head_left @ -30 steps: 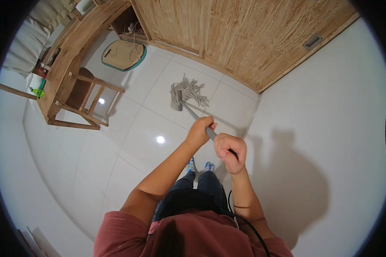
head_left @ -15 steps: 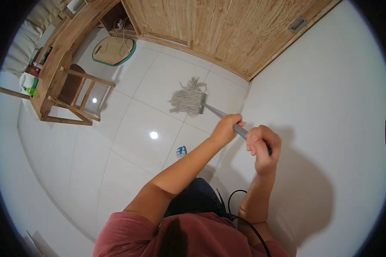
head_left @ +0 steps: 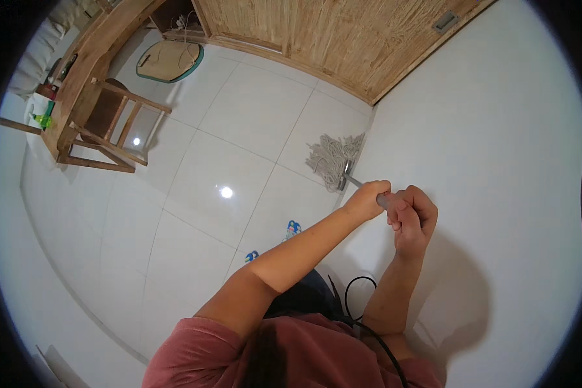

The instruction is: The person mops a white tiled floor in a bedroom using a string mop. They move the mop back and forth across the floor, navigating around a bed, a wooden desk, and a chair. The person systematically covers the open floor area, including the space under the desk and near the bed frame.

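Note:
A string mop (head_left: 334, 159) with a grey shaft lies with its strands spread on the white tiled floor (head_left: 239, 152), close against the foot of the right-hand wall. My left hand (head_left: 368, 200) is wrapped round the shaft, lower down and nearer the mop head. Just above it, at the top end of the shaft, my right hand (head_left: 412, 218) grips the same mop with bent fingers. The shaft slants from my hands down to the flat clamp that holds the strands. My hands cover most of its upper part.
A white wall (head_left: 491, 161) rises close on my right. Ahead stands a wooden cabinet (head_left: 317, 39). At the far left are a wooden desk (head_left: 87, 64), a wooden chair (head_left: 119, 123) and a green-rimmed oval board (head_left: 169, 61). My patterned blue slippers (head_left: 293, 227) show below my left arm.
The mop head has swept right and slightly toward me, up to the wall. Both hands have shifted a little right with the shaft. A second slipper has come into sight.

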The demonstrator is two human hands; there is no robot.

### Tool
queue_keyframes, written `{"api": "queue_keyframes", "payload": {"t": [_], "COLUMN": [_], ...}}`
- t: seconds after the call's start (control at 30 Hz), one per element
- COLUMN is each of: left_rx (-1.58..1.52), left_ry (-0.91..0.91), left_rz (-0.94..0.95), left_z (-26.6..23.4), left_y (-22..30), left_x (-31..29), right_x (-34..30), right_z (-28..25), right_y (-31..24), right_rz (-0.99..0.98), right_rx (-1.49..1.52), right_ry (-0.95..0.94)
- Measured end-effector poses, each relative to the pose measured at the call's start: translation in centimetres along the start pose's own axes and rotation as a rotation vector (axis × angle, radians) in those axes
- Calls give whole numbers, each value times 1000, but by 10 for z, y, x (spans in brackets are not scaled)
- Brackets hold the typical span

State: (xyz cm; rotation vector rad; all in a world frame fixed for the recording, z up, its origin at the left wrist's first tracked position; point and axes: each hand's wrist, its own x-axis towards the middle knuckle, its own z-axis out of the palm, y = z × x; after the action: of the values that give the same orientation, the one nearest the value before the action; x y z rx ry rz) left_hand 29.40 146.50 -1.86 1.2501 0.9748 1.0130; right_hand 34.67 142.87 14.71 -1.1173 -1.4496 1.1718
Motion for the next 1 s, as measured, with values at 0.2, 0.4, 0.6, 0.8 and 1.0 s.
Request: {"api": "queue_keyframes", "payload": {"t": [0.2, 0.4, 0.6, 0.8, 1.0], "left_rx": [270, 446, 588, 562, 436], "left_ry": [122, 204, 260, 334, 265], "left_rz": [139, 115, 106, 192, 329], "left_z": [-30, -90, -138, -131, -59], "left_y": [9, 11, -13, -23, -24], "left_x": [-75, -179, -262, -302, -308], "right_x": [-52, -122, -177, -223, -273], "right_z": [26, 94, 146, 153, 117], "right_y": [-8, -4, 18, 14, -23], "right_rz": [-168, -207, -260, -248, -142], "right_rx": [322, 376, 426, 179, -95], "right_ry": [-74, -193, -333, -341, -218]}}
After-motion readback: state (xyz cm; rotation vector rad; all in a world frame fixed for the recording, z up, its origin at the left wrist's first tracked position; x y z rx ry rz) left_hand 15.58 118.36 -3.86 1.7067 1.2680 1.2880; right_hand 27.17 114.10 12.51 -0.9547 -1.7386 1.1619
